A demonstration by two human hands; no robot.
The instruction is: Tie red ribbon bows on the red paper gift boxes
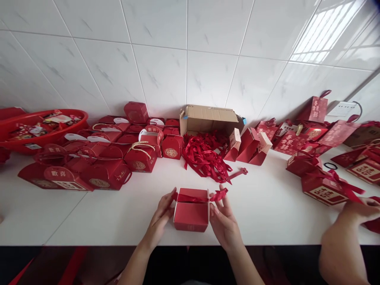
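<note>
Currently, my left hand (162,215) and right hand (225,222) hold the red box (190,218) between them by its sides; the ribbon (192,198) runs crosswise over it, its bunched end nearer my right.

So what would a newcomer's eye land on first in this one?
Probably the tangled heap of red ribbons spilling from the open cardboard box at the back centre. Next, the small red box at the front, between the left hand and the right hand. At the far left, the big red basin also stands out, beside rows of red gift boxes.
</note>
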